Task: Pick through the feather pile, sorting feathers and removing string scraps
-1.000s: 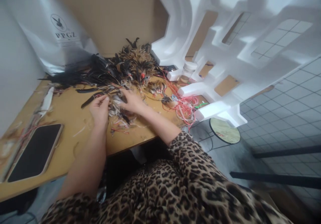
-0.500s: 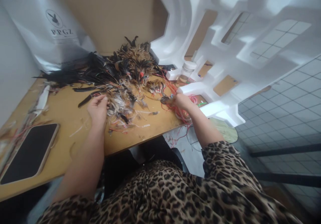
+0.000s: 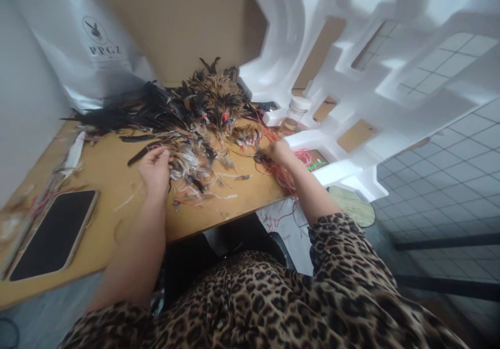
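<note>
My left hand (image 3: 155,169) rests at the left edge of a loose pile of pale and brown feathers (image 3: 188,162), thumb and fingers pinched together. Whatever is between them is too small to tell. A dark feather (image 3: 141,153) lies just behind that hand. At the right, my right hand (image 3: 279,153) is closed around a small dark object (image 3: 262,157), mostly hidden by the fingers and blurred. It is beside a tangle of pink-red cords (image 3: 287,176). Behind the hands lie a tied brown feather bundle (image 3: 248,136) and a larger heap of black and brown feathers (image 3: 219,96).
A phone (image 3: 54,237) lies on the table (image 3: 128,224) at the left. A silver bag (image 3: 105,73) stands at the back left. White moulded foam (image 3: 324,78) leans at the right, near a lidded clear jar (image 3: 296,113). Feather scraps and cord ends are scattered about.
The whole view has shifted slightly to the right in the picture. Both hands keep nearly the same places and closed grips beside the feathers and cords.
</note>
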Motion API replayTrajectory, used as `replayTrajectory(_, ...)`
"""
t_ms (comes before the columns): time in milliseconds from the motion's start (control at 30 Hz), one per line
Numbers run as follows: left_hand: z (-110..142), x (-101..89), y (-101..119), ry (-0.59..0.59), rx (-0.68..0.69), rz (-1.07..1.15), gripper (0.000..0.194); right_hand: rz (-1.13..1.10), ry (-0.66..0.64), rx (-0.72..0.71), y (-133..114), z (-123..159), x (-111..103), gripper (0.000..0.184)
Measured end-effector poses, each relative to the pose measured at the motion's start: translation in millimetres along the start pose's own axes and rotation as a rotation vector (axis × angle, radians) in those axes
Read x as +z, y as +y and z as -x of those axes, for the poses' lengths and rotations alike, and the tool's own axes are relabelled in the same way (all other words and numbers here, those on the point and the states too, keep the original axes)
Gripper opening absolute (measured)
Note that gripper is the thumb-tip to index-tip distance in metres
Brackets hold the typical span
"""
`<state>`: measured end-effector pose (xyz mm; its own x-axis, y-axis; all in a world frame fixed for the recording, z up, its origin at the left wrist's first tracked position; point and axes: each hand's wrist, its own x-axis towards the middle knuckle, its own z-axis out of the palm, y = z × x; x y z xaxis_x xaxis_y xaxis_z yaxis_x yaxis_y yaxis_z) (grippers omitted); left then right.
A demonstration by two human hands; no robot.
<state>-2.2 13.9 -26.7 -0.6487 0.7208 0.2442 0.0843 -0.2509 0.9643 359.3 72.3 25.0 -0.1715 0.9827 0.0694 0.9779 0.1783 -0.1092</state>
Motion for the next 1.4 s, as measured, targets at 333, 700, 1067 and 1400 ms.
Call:
replayTrajectory(333, 0.3, 1.0, 1.5, 0.012, -0.014, -0.012, 0.028, -0.052, -0.145, -0.216, -24.2, -3.9, 2.7, 0.034)
replayTrajectory(700, 1.8, 2.1, 5.8, 0.025, -0.012, -0.018, 0.025, -0.178, 0.023, -0.306, -91.2, -37.2, -38.5, 0.017)
replayTrajectory(1067, 1.0, 0.6, 5.0, 0.021, -0.034, 0.013, 0.025, -1.021, -0.458, -0.176, -206.9, -46.3, 2.0, 0.034)
replayTrajectory(1400, -3.3, -1.9, 4.0, 0.078, 0.017, 0.059, 0.024, -0.519, -0.211, -0.462, -113.7, -8.0, -23.3, 0.011)
